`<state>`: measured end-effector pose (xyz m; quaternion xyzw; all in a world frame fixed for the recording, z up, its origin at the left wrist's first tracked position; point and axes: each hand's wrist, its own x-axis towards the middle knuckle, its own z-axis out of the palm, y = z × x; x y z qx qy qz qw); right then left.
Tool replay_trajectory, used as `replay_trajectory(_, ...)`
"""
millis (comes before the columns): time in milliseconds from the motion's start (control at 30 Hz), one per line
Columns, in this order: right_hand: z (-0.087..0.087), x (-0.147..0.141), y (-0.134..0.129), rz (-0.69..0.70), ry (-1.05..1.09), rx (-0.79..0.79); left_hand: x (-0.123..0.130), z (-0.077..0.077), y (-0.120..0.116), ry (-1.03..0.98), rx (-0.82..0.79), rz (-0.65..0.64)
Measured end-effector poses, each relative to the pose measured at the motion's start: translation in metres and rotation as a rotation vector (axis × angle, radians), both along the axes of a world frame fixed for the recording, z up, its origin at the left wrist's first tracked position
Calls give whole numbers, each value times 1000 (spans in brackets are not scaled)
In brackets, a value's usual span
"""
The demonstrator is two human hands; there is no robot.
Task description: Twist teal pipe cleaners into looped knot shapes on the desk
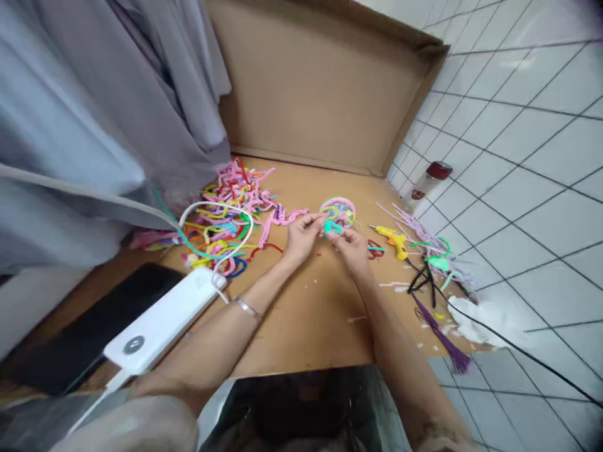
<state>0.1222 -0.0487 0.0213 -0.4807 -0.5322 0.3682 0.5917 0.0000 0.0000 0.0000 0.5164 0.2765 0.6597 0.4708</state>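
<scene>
Forearms reach in to a small green loop pinched between two hands

Nearest the camera, the left forearm [211, 358], with a silvery bracelet [247, 309] at the wrist, and the right forearm [400, 351] extend over the brown worktop [311, 333]. The left hand [302, 238] has its fingertips closed on one side of the green loop [332, 226]; the right hand [351, 250] pinches the other side. The loop is between them, above the middle of the worktop, just in front of a round pink-edged piece [337, 199].

Left of the hands lies a tangled heap of fuzzy stems [240, 191], mostly pink, with yellow, red and blue among them. Nearer, a white power bank [164, 320] sits beside a flat black object [117, 307].

To the right are a yellow glue gun [398, 242], a bunch of lilac stems [412, 223], a purple tassel [445, 339] and crumpled white material [480, 319]. A cardboard panel [311, 81] stands behind, and a tiled wall [532, 188] rises on the right.
</scene>
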Motion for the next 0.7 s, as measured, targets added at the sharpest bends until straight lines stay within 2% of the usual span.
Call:
replay_trajectory(200, -1, 2, 2, 18, -47, -1, 0, 1, -2, -19, 2, -11)
replay_trajectory(500, -1, 6, 2, 45, -14, -52, -4, 2, 0, -39, -32, -128)
replay_trajectory(700, -2, 6, 2, 47, -10, -68, -4, 3, 2, -30, -30, -113)
